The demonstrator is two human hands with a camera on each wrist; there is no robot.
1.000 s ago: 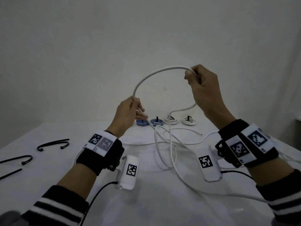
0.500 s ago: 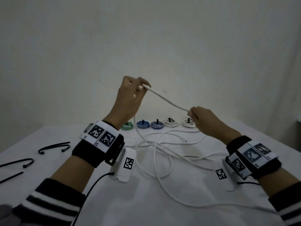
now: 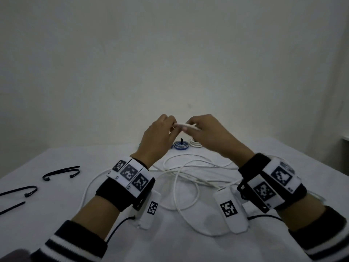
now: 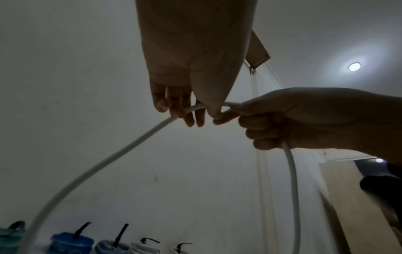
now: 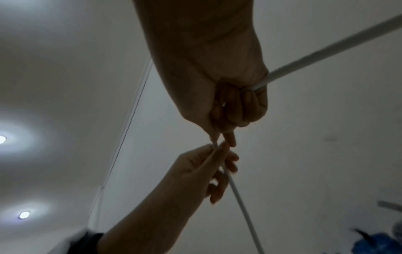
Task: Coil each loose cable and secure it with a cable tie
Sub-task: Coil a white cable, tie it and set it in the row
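Above table centre: left hand (image 3: pixel 158 137) and right hand (image 3: pixel 205 135) now together, both pinching white cable (image 3: pixel 186 126); half second ago well apart, span stretched between. Means one loop being gathered. Rest of cable sprawls loose on table (image 3: pixel 47 220) below. Cable ties (image 3: pixel 60 172) untouched, near left. Finished coils (image 3: pixel 181 145) at far edge.

Lighting: dim, grey throughout. Ceiling lamps (image 4: pixel 354 66) flare above my wrists; my fingers (image 5: pixel 230 110) silhouetted. Cable (image 5: pixel 348 43) motion-blurred. Wide-angle edges bowed.
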